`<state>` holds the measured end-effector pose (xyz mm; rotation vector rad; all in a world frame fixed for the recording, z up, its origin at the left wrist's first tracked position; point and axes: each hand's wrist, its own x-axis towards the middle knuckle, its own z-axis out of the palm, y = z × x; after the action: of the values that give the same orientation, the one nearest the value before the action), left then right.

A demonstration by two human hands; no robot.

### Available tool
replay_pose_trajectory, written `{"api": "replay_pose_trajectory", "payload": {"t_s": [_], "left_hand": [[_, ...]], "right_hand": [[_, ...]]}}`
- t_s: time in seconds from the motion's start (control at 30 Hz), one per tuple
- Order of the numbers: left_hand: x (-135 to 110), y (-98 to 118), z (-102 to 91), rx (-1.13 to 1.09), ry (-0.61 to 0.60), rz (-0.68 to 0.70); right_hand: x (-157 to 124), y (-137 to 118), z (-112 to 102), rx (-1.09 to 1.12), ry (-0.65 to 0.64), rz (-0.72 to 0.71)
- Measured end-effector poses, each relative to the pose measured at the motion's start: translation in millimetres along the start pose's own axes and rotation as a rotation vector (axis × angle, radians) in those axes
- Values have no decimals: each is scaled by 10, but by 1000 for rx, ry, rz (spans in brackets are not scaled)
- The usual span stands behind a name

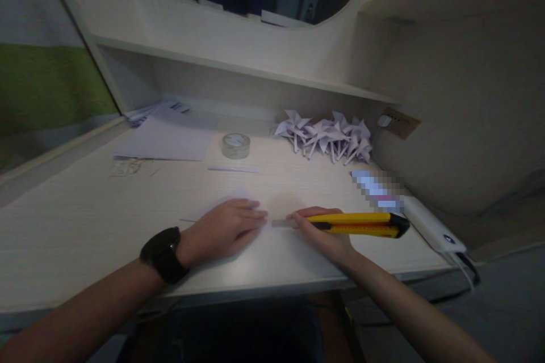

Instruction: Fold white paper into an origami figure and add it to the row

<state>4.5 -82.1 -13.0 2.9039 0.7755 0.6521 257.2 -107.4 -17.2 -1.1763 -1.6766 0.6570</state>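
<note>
White paper (233, 194) lies on the desk (85, 227), mostly covered by the left hand (227, 227). Farther back, a stack of sheets (170, 133) looks unused, while a cluster of paper pinwheels (326, 136) appears finished; the covered piece seems yet to be worked, though any cut in it is hidden. A thin paper strip (233, 170) lies beyond it. The left hand rests flat, fingers close together; the right hand (323, 243) wraps a yellow utility knife (357, 224), pinching near its blade (281, 223), just beside the left fingertips.
</note>
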Motion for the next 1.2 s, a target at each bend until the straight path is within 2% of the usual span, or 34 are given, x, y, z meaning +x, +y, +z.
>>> {"api": "replay_pose_trajectory", "payload": {"t_s": [0.23, 0.47, 0.7, 1.2], "left_hand": [[16, 26, -29, 5, 1, -3], [-13, -21, 13, -37, 15, -2], [91, -92, 32, -89, -3, 12], [92, -53, 39, -59, 26, -15]], "right_hand": [[7, -92, -25, 7, 6, -40], [55, -161, -123, 43, -153, 16], [52, -194, -132, 21, -162, 29], [34, -181, -138, -42, -150, -105]]}}
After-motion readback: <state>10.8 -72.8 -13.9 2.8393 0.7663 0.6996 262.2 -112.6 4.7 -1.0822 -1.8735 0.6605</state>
